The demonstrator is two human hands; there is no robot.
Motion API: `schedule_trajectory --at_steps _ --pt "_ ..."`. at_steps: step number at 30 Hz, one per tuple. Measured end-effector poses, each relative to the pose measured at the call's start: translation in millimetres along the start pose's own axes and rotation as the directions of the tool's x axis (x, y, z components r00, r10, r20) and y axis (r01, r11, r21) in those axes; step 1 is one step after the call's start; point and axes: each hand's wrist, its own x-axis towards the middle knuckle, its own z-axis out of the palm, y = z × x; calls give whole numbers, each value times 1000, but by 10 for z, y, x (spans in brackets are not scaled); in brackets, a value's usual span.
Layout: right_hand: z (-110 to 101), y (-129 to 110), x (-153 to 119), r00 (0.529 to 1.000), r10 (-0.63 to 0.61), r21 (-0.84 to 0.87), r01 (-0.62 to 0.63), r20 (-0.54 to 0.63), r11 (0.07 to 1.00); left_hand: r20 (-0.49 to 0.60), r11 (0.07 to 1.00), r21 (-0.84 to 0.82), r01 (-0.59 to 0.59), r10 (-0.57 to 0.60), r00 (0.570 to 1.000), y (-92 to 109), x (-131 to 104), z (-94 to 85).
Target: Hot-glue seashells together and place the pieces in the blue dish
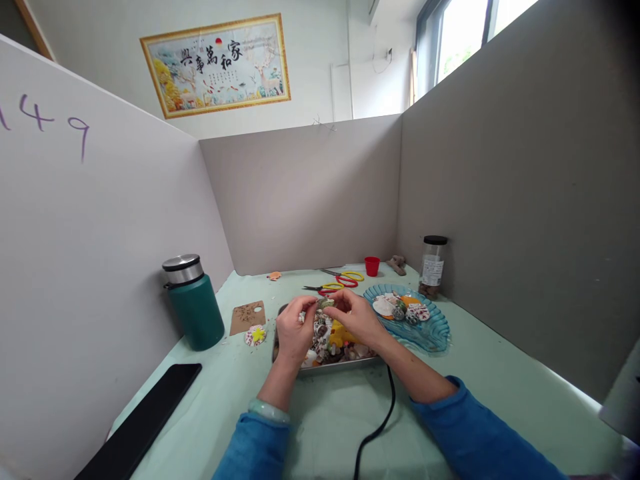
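Over the far part of a metal tray (pixel 340 366) full of shells and small stones, my two hands meet at the fingertips. My left hand (pixel 296 327) is closed in a pinch, its fingertips at the left side of a small greenish shell-like piece (pixel 326 303). On the other side, the thumb and fingers of my right hand (pixel 356 316) close around that piece. Its exact kind is too small to make out. Under my right hand, a yellow starfish-shaped piece (pixel 341 335) lies among the shells. My hands cover part of the tray.
A blue shell-shaped plate (pixel 435 333) with shells stands right, near a lidded jar (pixel 432 267). Behind the tray lie two scissors (pixel 345 281) and a red cup (pixel 372 266). Left are a brown card (pixel 243 319), a green bottle (pixel 196 313) and a black slab (pixel 150 413). Partitions enclose the table.
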Motion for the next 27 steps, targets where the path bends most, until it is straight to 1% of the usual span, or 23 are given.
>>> schedule_trajectory --at_steps 4,10,15,17,21,24,27 --pt "-3 -7 -2 1000 2 7 -2 14 1000 -2 1000 -29 3 -3 1000 -2 1 4" --pt "-2 -3 -7 1000 -1 -14 1 11 1000 33 998 -37 -57 58 998 -33 0 12" --pt "0 15 -2 1000 -7 -6 7 -2 1000 38 995 -87 -53 57 998 -19 7 14" --pt "2 27 1 1000 -10 0 10 -12 1000 48 993 -62 -105 108 993 -22 6 14" --pt "4 60 4 999 -22 13 23 -34 1000 88 971 47 -233 228 970 -58 -2 14" --pt "5 85 7 999 -31 19 31 -31 999 96 964 82 -255 247 964 -92 -10 19" --pt "7 105 12 999 -32 30 32 -24 999 100 967 85 -239 231 968 -103 -19 22"
